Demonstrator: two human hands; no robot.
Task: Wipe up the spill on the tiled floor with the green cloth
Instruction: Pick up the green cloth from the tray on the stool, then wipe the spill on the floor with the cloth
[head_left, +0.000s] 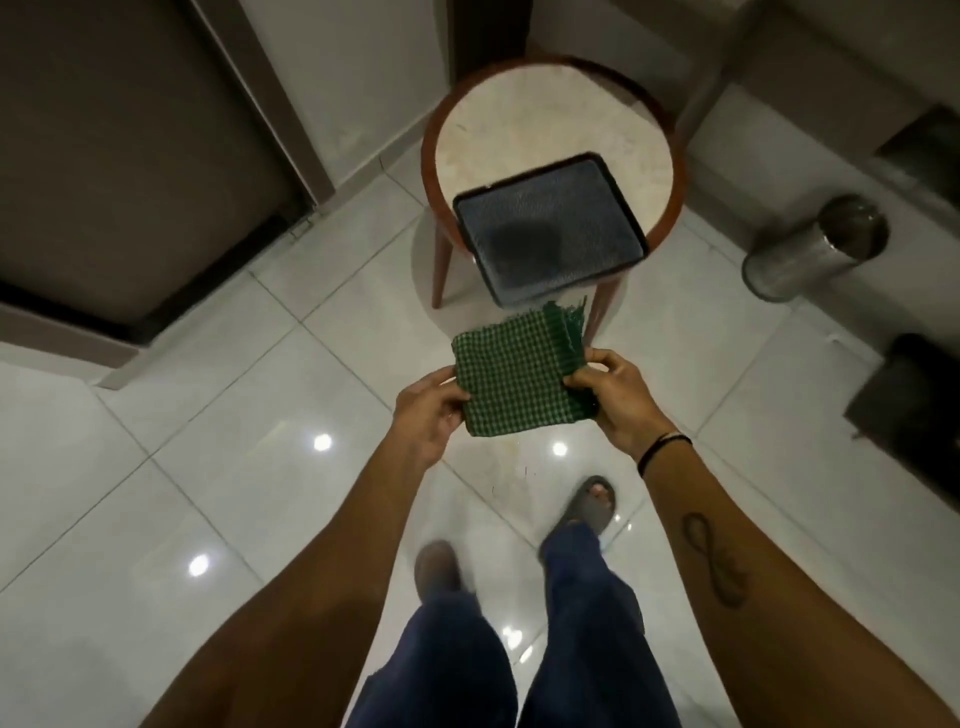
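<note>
A folded green checked cloth (519, 376) is held in the air between both hands, above the floor. My left hand (428, 410) grips its left edge and my right hand (615, 397) grips its right edge, where a frayed flap sticks up. Below the cloth, on the glossy white tiled floor (234, 467), lies a faint yellowish smear, the spill (519, 467), just ahead of my right foot in a grey slipper (589, 504).
A round stool-like table (550, 119) with a wooden rim stands just beyond the cloth, carrying a dark rectangular tray (550, 228). A steel bin (815, 249) stands at the right. A dark door (130, 156) is at the left. A dark box (914, 410) sits far right.
</note>
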